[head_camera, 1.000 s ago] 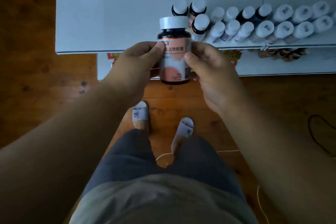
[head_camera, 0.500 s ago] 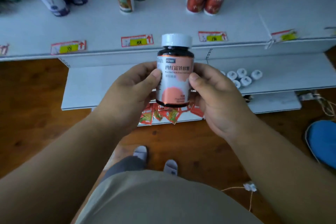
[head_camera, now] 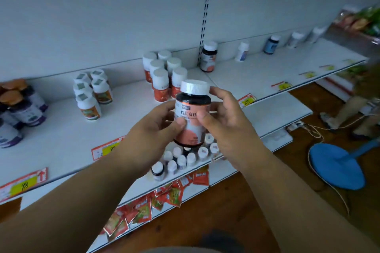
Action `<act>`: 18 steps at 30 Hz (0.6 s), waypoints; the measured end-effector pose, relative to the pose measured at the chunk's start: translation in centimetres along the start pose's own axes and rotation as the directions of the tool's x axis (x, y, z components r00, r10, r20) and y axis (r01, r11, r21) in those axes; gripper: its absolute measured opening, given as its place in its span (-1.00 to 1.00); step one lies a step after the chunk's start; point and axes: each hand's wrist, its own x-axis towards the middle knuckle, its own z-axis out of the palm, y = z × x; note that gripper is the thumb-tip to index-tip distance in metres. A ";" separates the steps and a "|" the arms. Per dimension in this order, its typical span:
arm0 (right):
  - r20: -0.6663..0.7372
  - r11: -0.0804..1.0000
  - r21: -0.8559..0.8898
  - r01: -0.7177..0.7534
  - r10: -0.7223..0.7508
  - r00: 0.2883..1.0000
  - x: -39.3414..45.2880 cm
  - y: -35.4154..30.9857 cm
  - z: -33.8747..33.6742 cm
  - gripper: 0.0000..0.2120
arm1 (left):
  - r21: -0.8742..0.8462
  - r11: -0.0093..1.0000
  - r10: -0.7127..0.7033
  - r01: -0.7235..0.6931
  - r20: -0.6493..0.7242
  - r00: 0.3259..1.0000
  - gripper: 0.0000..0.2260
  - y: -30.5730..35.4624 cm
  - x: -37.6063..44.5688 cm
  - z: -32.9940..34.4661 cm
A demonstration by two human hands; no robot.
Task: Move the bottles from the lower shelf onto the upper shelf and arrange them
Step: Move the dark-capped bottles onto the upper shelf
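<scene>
I hold a dark bottle (head_camera: 192, 109) with a white cap and a pink-and-white label upright in front of the upper shelf (head_camera: 61, 139). My left hand (head_camera: 152, 129) grips its left side, thumb on the label. My right hand (head_camera: 224, 121) grips its right side, thumb on the label, fingers behind the cap. A matching dark bottle (head_camera: 208, 57) stands at the back of the upper shelf. Below my hands, several small white-capped bottles (head_camera: 183, 160) stand on the lower shelf (head_camera: 277, 113).
The upper shelf also carries white-capped red bottles (head_camera: 162, 80), green-labelled bottles (head_camera: 90, 96), purple bottles (head_camera: 24, 109) at the left and single bottles (head_camera: 271, 44) further right. Red sachets (head_camera: 144, 209) hang under the lower shelf. A blue fan base (head_camera: 337, 166) and cables lie on the wooden floor.
My view has swung up and right from the lower shelf to the upper shelf. The bottle stays held in both hands and now sits level with the upper shelf's front.
</scene>
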 end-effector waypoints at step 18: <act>0.196 0.894 -0.428 0.130 -0.049 0.979 22.0 5.2 -21.2 -0.52 | 0.238 0.959 -0.081 0.152 -0.284 0.955 -0.51 -2.2 27.5 12.5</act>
